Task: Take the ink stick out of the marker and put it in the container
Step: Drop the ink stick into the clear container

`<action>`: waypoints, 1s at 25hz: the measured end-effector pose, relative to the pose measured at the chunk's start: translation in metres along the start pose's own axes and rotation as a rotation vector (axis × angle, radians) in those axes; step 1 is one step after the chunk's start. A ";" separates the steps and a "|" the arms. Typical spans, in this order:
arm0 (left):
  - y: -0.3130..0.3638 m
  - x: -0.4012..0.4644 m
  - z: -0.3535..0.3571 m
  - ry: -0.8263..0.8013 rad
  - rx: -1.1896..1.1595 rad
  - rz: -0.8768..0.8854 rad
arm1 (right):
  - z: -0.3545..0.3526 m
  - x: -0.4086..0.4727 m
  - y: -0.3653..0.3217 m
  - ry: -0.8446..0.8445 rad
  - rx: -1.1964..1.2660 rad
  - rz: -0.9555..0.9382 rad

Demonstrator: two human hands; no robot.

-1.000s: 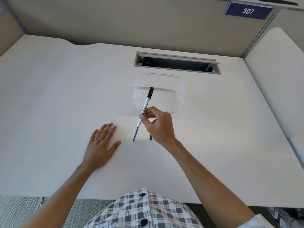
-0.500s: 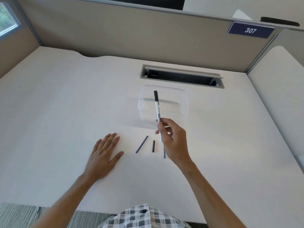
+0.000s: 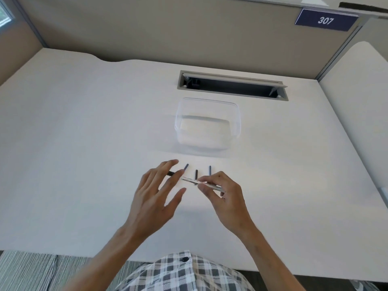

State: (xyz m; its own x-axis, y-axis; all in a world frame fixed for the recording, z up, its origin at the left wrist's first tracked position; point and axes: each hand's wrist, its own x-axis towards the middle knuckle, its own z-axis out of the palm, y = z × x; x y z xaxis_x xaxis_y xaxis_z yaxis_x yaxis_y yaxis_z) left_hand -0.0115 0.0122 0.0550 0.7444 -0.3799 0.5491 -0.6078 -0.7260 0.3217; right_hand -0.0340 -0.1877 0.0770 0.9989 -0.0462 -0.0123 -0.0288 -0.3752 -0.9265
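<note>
My right hand [image 3: 224, 194] pinches a white marker [image 3: 192, 180] and holds it level above the desk, its black cap end pointing left. My left hand [image 3: 156, 194] is raised beside it with its fingers spread and straight, in front of the cap end; contact cannot be told. Three short dark sticks lie on the desk just beyond the hands: a left one [image 3: 186, 166], a middle one [image 3: 196, 174] and a right one [image 3: 210, 170]. The clear plastic container [image 3: 236, 120] stands farther back, with nothing visible inside.
A cable slot [image 3: 231, 86] is cut into the white desk [image 3: 84, 143] behind the container. Grey partition walls close the back, with a sign reading 307 [image 3: 325, 19]. A second desk [image 3: 361, 101] adjoins on the right.
My right hand turned the marker from upright to level and lowered it. My left hand lifted off the desk and moved right, up to the marker's cap end.
</note>
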 end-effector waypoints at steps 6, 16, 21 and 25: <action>-0.006 0.008 0.005 -0.157 0.044 0.158 | 0.008 -0.002 -0.001 -0.107 0.064 0.015; -0.058 -0.016 -0.009 -0.210 0.113 -0.006 | 0.033 0.037 0.023 0.043 -0.103 -0.014; -0.071 -0.024 -0.009 -0.262 0.133 -0.069 | 0.046 0.071 0.043 -0.156 -0.635 -0.228; -0.073 -0.030 -0.008 -0.268 0.135 -0.081 | 0.050 0.086 0.051 -0.272 -0.786 -0.318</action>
State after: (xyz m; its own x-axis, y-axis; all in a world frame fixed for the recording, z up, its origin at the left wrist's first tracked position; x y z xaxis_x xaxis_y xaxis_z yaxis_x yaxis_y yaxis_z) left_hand 0.0083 0.0813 0.0213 0.8464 -0.4422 0.2968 -0.5145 -0.8230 0.2408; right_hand 0.0525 -0.1643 0.0101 0.9356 0.3525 0.0203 0.3337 -0.8640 -0.3769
